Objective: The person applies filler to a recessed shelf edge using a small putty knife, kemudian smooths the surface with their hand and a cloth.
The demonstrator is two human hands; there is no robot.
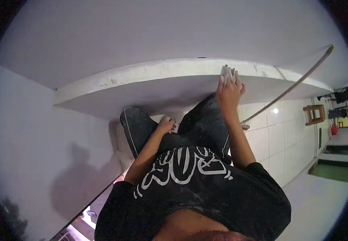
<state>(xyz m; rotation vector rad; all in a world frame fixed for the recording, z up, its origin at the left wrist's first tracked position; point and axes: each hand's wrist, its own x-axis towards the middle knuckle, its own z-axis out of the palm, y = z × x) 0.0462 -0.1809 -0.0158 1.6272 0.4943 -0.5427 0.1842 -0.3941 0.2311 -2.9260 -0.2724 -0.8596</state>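
Ledge (153, 71), off-white and bowed by the lens, ran past my knees from the left corner, its far right end hard to make out. Nearest me, my black shirt (186, 176) covered much of my lap. My left hand (166, 125) rested between my dark trousers (135, 122), fingers loosely curled; the palm was hidden, so I could not tell whether it held anything. My right hand (231, 86) reached to the ledge's front edge, fingers bent, with a pale grey piece (224, 70) at the tips. My fingers covered most of it; I could not tell whether they gripped or merely pressed it. Right of that forearm, a long pole (290, 89) slanted above white floor tiles (275, 138), its near end partly behind my arm. On the left wall (29, 132) fell a blurred shadow. Farther right stood a wooden stool (314, 115), then a small red object (334, 129), too indistinct to name.
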